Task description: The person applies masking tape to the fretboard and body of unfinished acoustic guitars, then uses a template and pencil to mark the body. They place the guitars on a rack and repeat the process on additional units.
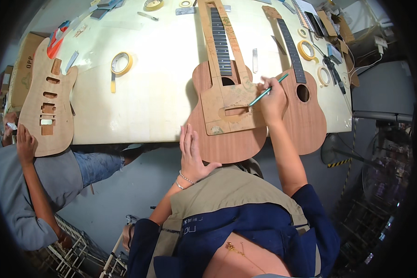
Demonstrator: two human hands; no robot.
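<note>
A small brown wooden guitar (245, 150) lies before me, neck pointing away. Over its body and around its dark fretboard (222, 51) sits a flat wooden template (217, 123) with a narrow slot and two long arms. My right hand (274, 99) grips a green pencil (267, 91), its tip by the right end of the slot. At the guitar's lower left edge is my left hand (193, 155), fingers stretched out and thumb spread, resting against the body. A second similar guitar (312, 125) lies just right of my right hand.
At the left, another person's hand (27, 141) touches a pale electric guitar body (62, 97). Tape rolls (122, 63), a steel strip (255, 60) and a knife (148, 16) lie on the white table (143, 106). A black clamp-like tool (333, 72) and cables lie at the right edge.
</note>
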